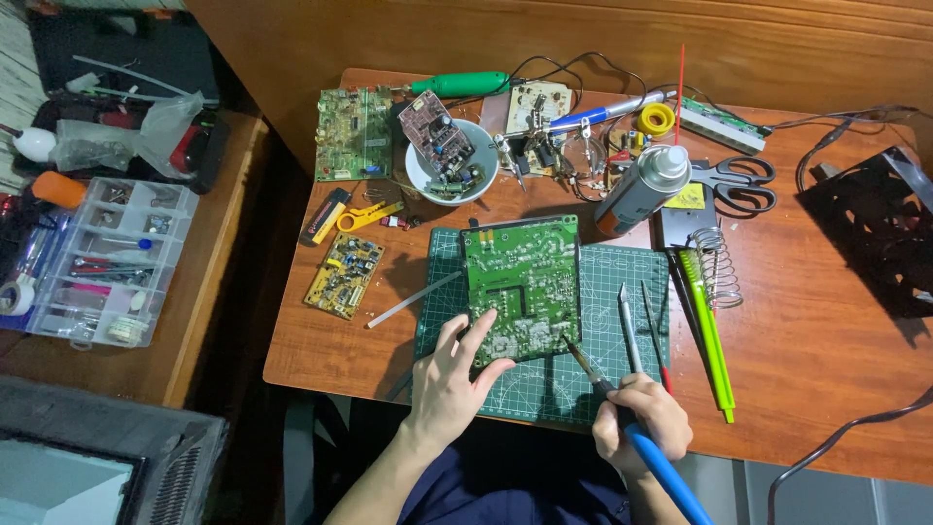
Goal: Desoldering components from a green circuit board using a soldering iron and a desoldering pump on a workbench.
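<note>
— So, where does the large green circuit board (pixel 522 287) lie?

— Flat on the dark green gridded cutting mat (pixel 603 321), which sits on the brown wooden table (pixel 816 340). Its solder side faces up.

— And the left hand (pixel 449 374)?

— It rests at the board's near left corner, fingers spread, fingertips (pixel 483 326) pressing on the board's edge. The grip is open, not wrapped around anything.

— The right hand (pixel 643 420)?

— Its grip is closed around the blue-handled soldering iron (pixel 632 428). The hand sits at the mat's near edge, to the right of the board, and the iron's metal tip reaches up and left to the board's near right corner; it seems to touch there, though I cannot tell for sure.

— What lies near?

— Silver tweezers (pixel 629 326) and a thin red-handled probe (pixel 655 335) lie on the mat just right of the board. Further right, a green pen-shaped tool (pixel 708 331) lies beside a coiled-wire iron stand (pixel 717 267). Behind the board stand a grey spray can (pixel 643 190), black-handled scissors (pixel 737 183) and a white bowl (pixel 452 165) of small parts. A small yellow circuit board (pixel 344 275) lies to the left.
</note>
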